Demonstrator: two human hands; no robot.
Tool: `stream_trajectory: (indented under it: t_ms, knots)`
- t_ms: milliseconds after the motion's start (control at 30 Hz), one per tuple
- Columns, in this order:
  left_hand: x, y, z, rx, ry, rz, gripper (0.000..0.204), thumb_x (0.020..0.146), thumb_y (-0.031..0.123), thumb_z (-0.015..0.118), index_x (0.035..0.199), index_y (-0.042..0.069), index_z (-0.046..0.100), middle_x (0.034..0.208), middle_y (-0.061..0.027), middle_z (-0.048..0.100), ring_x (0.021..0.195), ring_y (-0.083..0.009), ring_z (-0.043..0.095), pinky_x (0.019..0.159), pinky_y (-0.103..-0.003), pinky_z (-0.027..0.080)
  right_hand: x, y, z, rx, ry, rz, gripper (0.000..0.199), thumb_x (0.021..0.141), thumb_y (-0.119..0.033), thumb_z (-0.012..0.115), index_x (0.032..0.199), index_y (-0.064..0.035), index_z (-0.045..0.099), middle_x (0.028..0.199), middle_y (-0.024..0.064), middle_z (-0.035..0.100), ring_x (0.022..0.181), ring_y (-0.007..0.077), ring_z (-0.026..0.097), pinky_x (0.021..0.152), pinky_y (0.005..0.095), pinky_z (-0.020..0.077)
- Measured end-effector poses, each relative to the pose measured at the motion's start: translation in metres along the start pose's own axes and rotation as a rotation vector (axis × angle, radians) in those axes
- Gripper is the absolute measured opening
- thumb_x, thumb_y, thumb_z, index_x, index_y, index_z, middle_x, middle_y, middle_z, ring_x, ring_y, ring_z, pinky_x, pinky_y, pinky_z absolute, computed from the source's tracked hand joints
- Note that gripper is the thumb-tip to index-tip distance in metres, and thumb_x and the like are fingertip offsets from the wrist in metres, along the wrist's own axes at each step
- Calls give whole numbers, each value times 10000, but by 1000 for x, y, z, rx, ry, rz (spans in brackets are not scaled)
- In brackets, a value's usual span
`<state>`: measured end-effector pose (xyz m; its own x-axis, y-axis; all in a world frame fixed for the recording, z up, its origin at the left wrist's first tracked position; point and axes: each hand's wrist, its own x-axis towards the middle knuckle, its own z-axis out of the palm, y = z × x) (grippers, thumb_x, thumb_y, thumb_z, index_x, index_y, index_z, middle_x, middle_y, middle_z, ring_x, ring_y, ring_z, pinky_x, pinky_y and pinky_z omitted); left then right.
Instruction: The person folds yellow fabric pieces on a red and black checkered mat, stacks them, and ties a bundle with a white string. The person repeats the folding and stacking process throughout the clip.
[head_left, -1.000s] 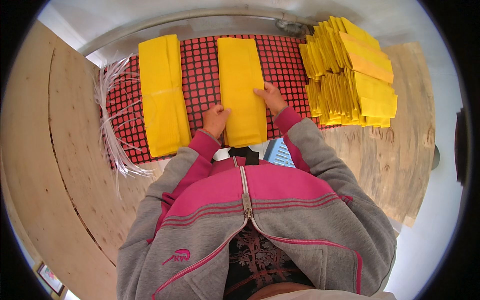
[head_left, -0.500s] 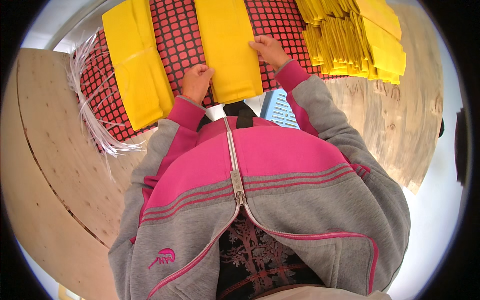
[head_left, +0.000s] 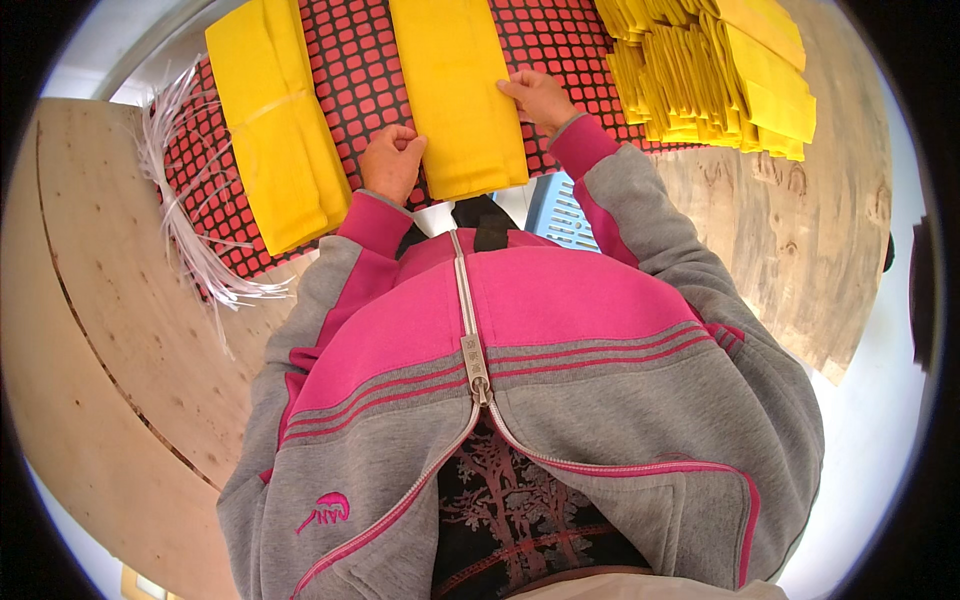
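Note:
In front of me a long folded piece of yellow cloth lies flat on a red-and-black checked mat. My left hand has its thumb and forefinger pinched together at the cloth's left edge, near its close end. At the right edge, a little farther up, my right hand holds the border between thumb and fingers. To the left lies a folded yellow bundle with a thin pale tie across its middle.
Several stacked folded yellow cloths fill the far right. Loose white plastic strips hang over the mat's left end. Wooden tabletop shows on both sides. A light blue plastic basket or stool sits below the mat's near edge.

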<state>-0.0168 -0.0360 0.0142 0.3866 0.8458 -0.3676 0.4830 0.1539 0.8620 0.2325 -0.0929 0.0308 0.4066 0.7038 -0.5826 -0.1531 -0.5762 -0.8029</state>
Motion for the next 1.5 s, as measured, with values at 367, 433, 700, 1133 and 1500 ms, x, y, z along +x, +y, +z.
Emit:
stream_trajectory:
  t_ms: [367,433,700,1133,1500]
  knots:
    - [-2,9,-3,131,5,77,255,835,221,659,963,0,668,842,-97,703,711,-171,663,620,-305,511,-13,6,-18,-638,103,-318,307,892,-309,542,861,-22,647,828,119,680,718,274,660,694,391,501]
    - [-2,9,-3,130,-6,46,255,834,215,659,974,1,664,836,-91,701,700,-166,659,594,-301,510,-14,13,-14,-542,63,-272,306,895,-308,540,854,-24,645,831,108,679,718,267,660,692,388,499]
    - [3,3,-2,80,-32,17,231,815,197,671,946,6,666,849,-121,705,765,-246,681,701,-352,522,-12,27,-13,-417,143,-330,274,901,-280,568,873,-16,636,772,113,667,712,241,662,659,365,499]
    - [-14,-10,-8,-17,-64,105,235,822,160,691,962,-21,642,876,-110,688,802,-179,655,731,-308,518,-37,57,-36,131,303,-207,213,948,-216,574,876,-17,597,654,45,595,497,94,506,484,249,440]
    - [-24,-15,-13,-49,-141,205,228,843,98,667,1008,-44,600,925,-115,663,825,-163,642,745,-296,521,-40,56,-40,29,316,-278,219,940,-229,599,918,-11,599,639,52,629,491,98,544,464,252,435]
